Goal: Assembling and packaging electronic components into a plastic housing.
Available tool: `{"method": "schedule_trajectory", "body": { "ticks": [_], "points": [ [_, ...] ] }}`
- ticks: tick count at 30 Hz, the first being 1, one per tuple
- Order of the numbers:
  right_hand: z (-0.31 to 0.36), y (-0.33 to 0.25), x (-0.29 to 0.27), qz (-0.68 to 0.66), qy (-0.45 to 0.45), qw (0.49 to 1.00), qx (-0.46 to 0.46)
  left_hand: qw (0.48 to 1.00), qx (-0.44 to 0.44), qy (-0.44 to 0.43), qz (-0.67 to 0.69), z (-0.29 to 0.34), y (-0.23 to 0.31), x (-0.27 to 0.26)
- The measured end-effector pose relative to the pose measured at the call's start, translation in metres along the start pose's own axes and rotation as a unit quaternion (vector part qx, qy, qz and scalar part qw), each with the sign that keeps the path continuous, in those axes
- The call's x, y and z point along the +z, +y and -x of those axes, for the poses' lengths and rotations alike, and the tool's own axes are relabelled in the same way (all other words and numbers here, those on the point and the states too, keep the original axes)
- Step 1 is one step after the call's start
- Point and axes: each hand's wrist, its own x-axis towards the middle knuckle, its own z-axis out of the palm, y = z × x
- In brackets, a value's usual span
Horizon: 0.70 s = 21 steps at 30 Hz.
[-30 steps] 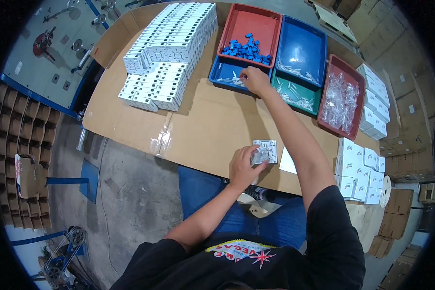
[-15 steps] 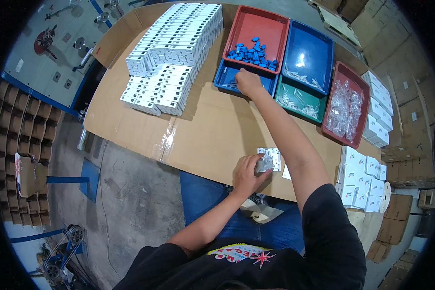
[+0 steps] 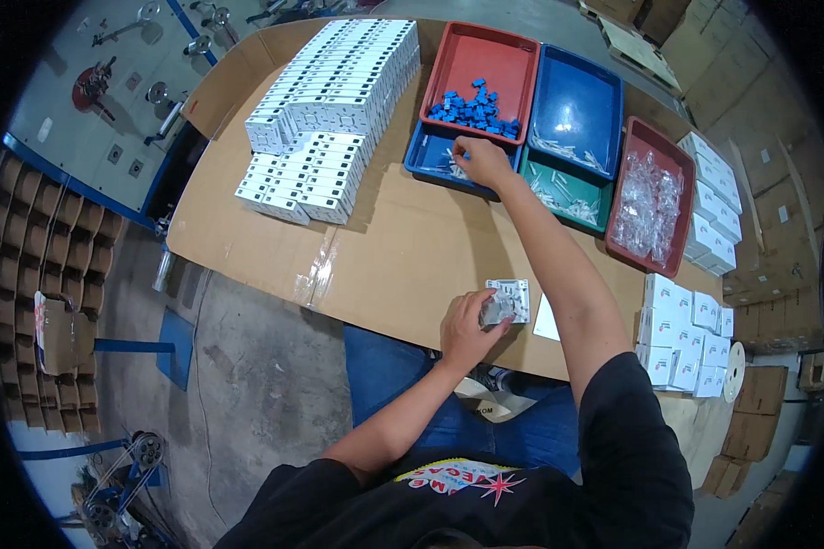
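My left hand (image 3: 469, 331) rests at the near edge of the cardboard-covered table, its fingers closed round a clear plastic piece (image 3: 497, 309). That piece sits over a white square plate (image 3: 521, 291) with holes and moulded detail; the hand hides part of both. My right arm reaches forward across the table. At the small blue tray (image 3: 423, 157) my right hand (image 3: 485, 163) has its fingertips pinched together above small whitish parts (image 3: 452, 166); whatever lies between them is too small to make out. A flat white piece (image 3: 547, 320) lies beside my right forearm.
Stacked white boxy units (image 3: 325, 119) stand at the far left. A red tray (image 3: 499, 50) holds blue parts; a large blue tray (image 3: 577, 87) and green tray (image 3: 572, 212) hold slim pale pieces. Clear plastic fills another red tray (image 3: 650, 206). White boxes (image 3: 676, 334) are piled at right.
My right hand has shifted slightly right within the small blue tray, uncovering more whitish parts. My left hand keeps its hold on the clear plastic piece. The whole view has tilted slightly.
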Motion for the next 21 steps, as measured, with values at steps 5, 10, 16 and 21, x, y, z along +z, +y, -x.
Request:
{"method": "schedule_trajectory", "body": {
  "ticks": [5, 10, 16, 21],
  "points": [
    [0.058, -0.001, -0.024, -0.144, 0.047, 0.986, 0.065, 1.000, -0.015, 0.011, 0.021, 0.006, -0.006, 0.006],
    [0.179, 0.004, -0.029, -0.306, 0.092, 0.935, 0.156, 0.998, -0.031, 0.021, 0.049, 0.007, -0.010, 0.010],
    [0.294, -0.042, -0.057, -0.377, 0.142, 0.877, 0.260, 0.997, -0.041, 0.014, 0.061, -0.001, 0.000, 0.009],
    [0.309, -0.086, -0.064, -0.430, 0.120, 0.853, 0.269, 0.998, -0.010, 0.013, 0.065, 0.005, -0.008, 0.010]
  ]
}}
